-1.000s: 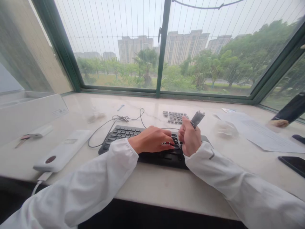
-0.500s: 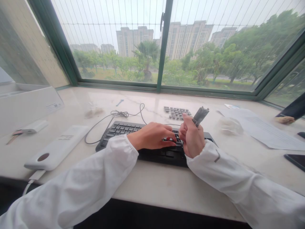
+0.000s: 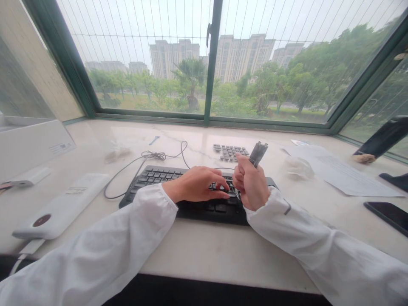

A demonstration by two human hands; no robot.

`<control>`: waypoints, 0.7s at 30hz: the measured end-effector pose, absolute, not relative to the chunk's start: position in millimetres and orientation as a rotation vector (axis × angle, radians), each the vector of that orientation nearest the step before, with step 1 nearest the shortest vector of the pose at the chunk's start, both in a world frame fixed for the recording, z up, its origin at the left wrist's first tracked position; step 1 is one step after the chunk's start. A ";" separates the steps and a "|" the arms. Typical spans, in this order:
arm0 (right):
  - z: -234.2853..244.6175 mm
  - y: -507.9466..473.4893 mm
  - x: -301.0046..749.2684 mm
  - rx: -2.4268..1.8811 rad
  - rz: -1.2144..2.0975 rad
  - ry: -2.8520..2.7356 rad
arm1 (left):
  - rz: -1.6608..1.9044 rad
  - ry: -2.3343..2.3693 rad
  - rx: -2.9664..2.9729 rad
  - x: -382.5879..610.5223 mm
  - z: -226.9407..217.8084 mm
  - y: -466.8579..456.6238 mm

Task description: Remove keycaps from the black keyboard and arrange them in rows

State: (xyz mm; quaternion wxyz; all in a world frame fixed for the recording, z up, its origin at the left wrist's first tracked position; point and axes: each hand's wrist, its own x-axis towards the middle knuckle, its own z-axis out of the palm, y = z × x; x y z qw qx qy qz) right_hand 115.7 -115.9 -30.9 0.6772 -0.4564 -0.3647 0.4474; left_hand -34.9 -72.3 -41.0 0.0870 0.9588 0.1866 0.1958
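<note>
A black keyboard (image 3: 159, 178) lies on the pale stone sill in front of me. My left hand (image 3: 197, 185) rests on its right part, fingers bent down and pinching at a key. My right hand (image 3: 251, 182) is closed in a fist around a dark metal keycap-puller tool (image 3: 258, 153), whose top sticks up above my thumb, with its lower end down at the keys next to my left fingertips. A group of loose grey keycaps (image 3: 230, 152) sits just behind the keyboard.
The keyboard cable (image 3: 149, 158) coils at the back left. A white power bank (image 3: 60, 208) and a white box (image 3: 32, 144) lie on the left. Papers (image 3: 338, 172) and a black phone (image 3: 387, 214) are on the right. The window frame (image 3: 208, 68) runs behind.
Both hands stay on the same spot of the keyboard with the tool held the same way. My head has shifted, so everything slid slightly left in view.
</note>
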 end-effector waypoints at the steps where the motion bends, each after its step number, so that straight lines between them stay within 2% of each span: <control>1: -30.2 -115.9 116.1 -1.024 1.006 -0.815 | 0.585 0.560 2.858 -34.9 -41.3 -72.6; 16: -34.4 -112.2 116.7 -1.031 0.968 -0.797 | 0.588 0.578 2.779 -32.9 -41.1 -78.0; 21: -40.8 -115.2 114.1 -1.030 0.866 -0.878 | 0.594 0.571 2.761 -32.6 -40.9 -77.5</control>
